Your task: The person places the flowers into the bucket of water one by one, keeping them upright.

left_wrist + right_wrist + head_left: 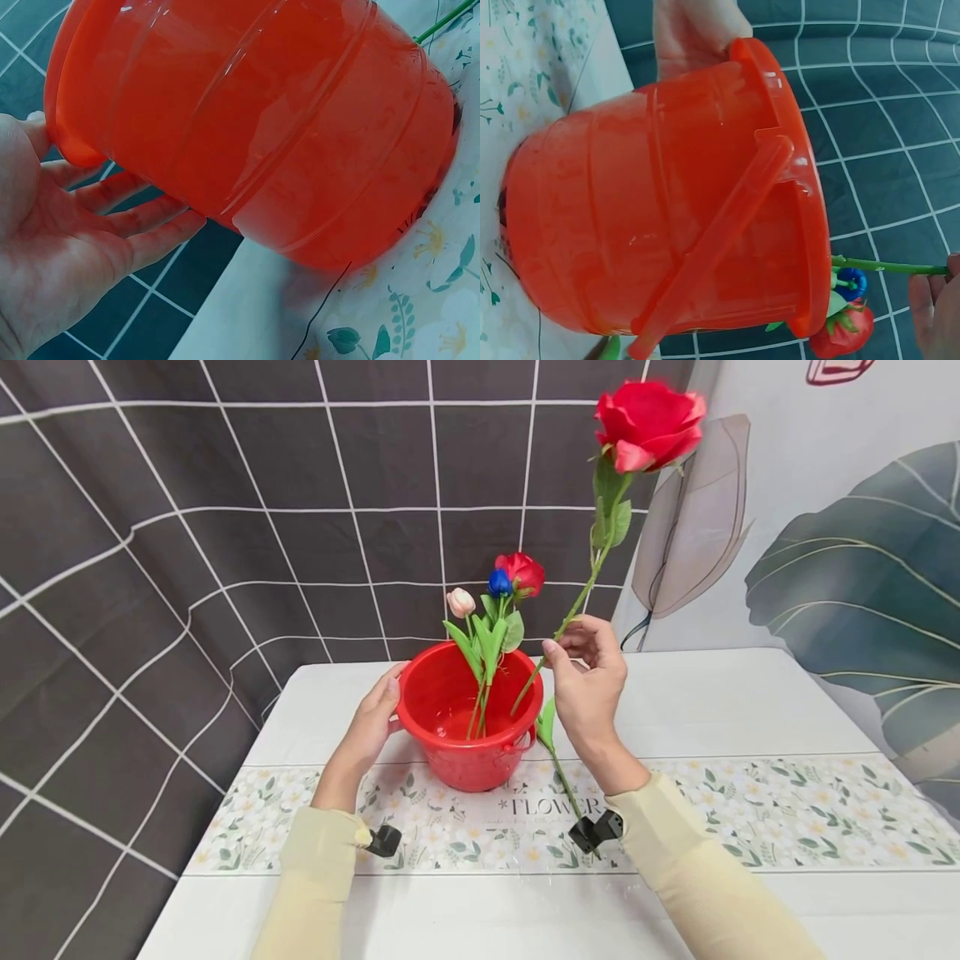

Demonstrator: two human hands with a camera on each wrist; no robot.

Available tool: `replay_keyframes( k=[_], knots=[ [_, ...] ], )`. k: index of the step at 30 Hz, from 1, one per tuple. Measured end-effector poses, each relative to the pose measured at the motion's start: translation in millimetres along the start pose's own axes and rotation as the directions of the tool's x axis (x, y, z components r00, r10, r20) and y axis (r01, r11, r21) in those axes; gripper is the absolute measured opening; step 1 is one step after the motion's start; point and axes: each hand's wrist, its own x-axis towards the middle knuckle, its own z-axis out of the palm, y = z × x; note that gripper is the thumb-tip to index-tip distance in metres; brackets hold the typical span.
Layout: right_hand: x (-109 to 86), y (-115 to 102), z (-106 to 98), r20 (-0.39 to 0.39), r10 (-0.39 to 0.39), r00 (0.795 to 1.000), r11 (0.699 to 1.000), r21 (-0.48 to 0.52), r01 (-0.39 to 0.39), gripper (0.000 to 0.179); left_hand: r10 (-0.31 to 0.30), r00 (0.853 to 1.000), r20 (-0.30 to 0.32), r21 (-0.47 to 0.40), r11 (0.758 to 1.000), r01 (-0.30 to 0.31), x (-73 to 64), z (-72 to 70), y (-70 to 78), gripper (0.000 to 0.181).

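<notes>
A red plastic bucket (468, 764) stands upright on the table. My left hand (367, 722) holds its left side at the rim, thumb by the edge; in the left wrist view the fingers (161, 225) lie along the outer wall. My right hand (588, 672) pinches the green stem of a large red rose (651, 427) between thumb and fingers. The rose leans up to the right, its stem's lower end inside the bucket. Also standing in the bucket are a pale pink tulip (461, 602), a blue tulip (499, 582) and another red rose (525, 574).
A green-leaved stem (564, 777) lies on the table right of the bucket, partly hidden by my right wrist; its flower head does not show. The white table (720, 702) bears a floral printed strip. Dark tiled cloth (285, 460) hangs behind and to the left.
</notes>
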Motion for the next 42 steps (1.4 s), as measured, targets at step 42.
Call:
replay_keyframes(
  k=[42],
  knots=[
    [-17.4,21,13,0.277,0.106,0.955,0.943,-0.333,-0.008,0.019,0.019,1.000,-0.004,-0.008,1.000,-0.019,0.4,-0.2,0.1,0.051]
  ],
)
